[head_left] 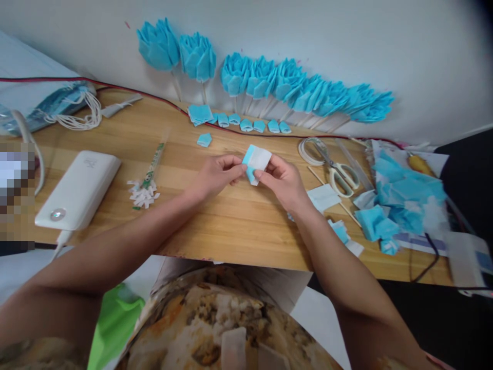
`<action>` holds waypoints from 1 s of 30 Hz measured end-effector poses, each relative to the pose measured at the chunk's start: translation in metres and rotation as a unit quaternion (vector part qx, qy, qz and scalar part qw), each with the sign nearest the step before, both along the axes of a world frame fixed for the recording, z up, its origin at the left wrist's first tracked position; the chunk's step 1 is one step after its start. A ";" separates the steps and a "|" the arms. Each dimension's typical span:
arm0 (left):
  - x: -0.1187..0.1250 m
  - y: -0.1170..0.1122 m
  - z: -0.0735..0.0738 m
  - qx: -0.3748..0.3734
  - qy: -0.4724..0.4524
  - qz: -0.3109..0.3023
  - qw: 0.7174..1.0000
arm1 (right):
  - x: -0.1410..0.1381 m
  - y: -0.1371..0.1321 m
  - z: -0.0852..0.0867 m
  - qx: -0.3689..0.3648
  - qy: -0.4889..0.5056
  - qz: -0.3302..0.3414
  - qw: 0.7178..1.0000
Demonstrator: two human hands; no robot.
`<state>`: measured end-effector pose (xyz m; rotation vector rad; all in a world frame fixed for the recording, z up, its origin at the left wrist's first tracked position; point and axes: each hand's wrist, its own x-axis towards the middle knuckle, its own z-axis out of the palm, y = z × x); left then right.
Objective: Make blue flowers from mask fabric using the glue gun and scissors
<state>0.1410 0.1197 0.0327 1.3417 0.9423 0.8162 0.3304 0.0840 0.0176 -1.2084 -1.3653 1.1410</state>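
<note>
Between my two hands, above the middle of the table, is a small blue-and-white fabric piece with part of it folded over. My left hand pinches its left edge with thumb and fingertips. My right hand grips its right side, the thumb pressed on the lower front. Beyond the hands lies a single blue folded petal. Behind it sit a stack of blue squares and a row of several small folded blue petals.
Several blue fabric flowers on sticks lean against the wall. Scissors, a tape roll and blue scraps lie right. At left are a white power bank, white strips and a cord bundle. A cable crosses behind.
</note>
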 end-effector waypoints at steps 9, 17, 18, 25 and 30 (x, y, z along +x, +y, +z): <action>-0.001 0.000 -0.002 -0.007 0.002 -0.013 1.000 | -0.002 -0.002 0.001 -0.007 0.041 0.010 0.999; 0.001 -0.003 0.001 0.007 0.065 -0.071 0.995 | -0.001 -0.003 0.006 0.045 0.005 -0.027 0.999; 0.001 -0.003 0.002 0.007 0.069 -0.070 0.995 | 0.000 -0.003 0.006 0.053 -0.001 -0.032 0.998; 0.001 -0.001 0.005 -0.055 0.052 -0.060 0.995 | 0.001 -0.003 0.009 0.123 -0.089 -0.034 0.988; 0.001 -0.001 0.002 -0.076 0.017 -0.046 0.996 | 0.003 -0.003 0.007 0.147 -0.111 -0.018 0.983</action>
